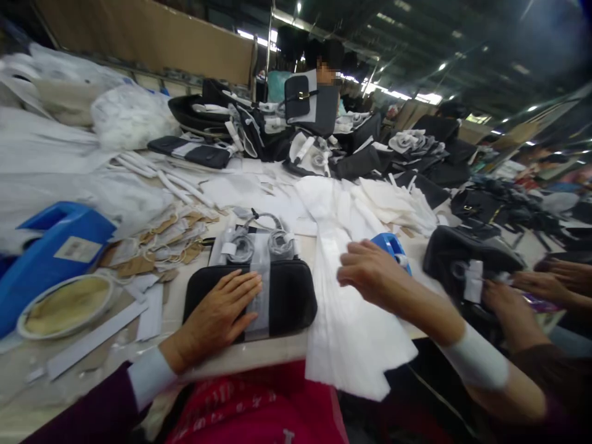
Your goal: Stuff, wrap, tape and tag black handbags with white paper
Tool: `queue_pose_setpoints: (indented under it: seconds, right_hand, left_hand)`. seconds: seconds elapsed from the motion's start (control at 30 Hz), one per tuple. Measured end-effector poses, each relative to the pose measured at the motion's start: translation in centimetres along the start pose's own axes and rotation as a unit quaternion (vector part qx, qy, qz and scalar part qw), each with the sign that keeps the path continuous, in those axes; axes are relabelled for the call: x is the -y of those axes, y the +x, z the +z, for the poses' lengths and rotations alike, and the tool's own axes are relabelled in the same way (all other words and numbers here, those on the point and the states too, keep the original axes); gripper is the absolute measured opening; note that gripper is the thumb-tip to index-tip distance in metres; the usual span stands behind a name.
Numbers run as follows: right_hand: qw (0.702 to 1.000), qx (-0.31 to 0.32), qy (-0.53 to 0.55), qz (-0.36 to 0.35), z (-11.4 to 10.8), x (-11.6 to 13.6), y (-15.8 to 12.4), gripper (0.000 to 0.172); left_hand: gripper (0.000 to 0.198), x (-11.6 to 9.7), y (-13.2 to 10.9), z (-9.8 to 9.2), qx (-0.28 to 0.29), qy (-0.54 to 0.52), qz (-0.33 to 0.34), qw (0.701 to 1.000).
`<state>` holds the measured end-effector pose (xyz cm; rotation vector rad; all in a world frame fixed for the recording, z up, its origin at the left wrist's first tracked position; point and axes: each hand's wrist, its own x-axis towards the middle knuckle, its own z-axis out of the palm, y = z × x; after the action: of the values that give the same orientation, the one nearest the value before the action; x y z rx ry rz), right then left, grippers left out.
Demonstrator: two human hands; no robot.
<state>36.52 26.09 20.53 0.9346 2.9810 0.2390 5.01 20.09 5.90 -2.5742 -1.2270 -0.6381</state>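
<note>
My left hand (222, 308) lies flat, fingers stretched, on a black bag (293, 299) at the table's front edge. A translucent whitish strip (260, 314) runs across the bag beside my fingertips. Behind the bag's top edge are wrapped, coiled straps (281, 245). My right hand (374, 274) is raised to the right of the bag, over long white foam sheets (340, 327). Its fingers are curled in; whatever they may hold is hidden. Partly behind that hand is a blue tape dispenser (393, 250).
On the left are a large blue dispenser (74, 240), a tape roll (67, 305) and cardboard tags (161, 240). Black bags (319, 111) and white wrapping are piled at the back. To the right, a co-worker's hands (513, 308) are at another black bag (462, 259).
</note>
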Motion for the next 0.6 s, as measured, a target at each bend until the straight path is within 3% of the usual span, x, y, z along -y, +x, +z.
queue_pose_setpoints:
  seconds: [0.13, 0.23, 0.4, 0.6]
  right_hand:
    - [0.974, 0.057, -0.048, -0.212, -0.3, 3.6, 11.4, 0.018]
    - [0.960, 0.075, -0.070, -0.262, 1.4, 4.8, 15.9, 0.021]
    - [0.958, 0.067, -0.099, -0.262, 3.2, 5.4, 18.3, 0.024]
    - [0.959, 0.058, -0.098, -0.258, 4.1, 5.6, 18.7, 0.024]
  left_hand:
    - [0.048, -0.3, -0.2, -0.1, 0.018, -0.011, -0.008, 1.000]
    - [0.047, -0.1, -0.4, 0.1, 0.011, -0.011, -0.013, 1.000]
    - [0.044, 0.0, -0.4, 0.2, -0.020, -0.014, -0.012, 1.000]
    - [0.048, 0.0, -0.2, 0.3, 0.009, -0.029, -0.008, 0.999]
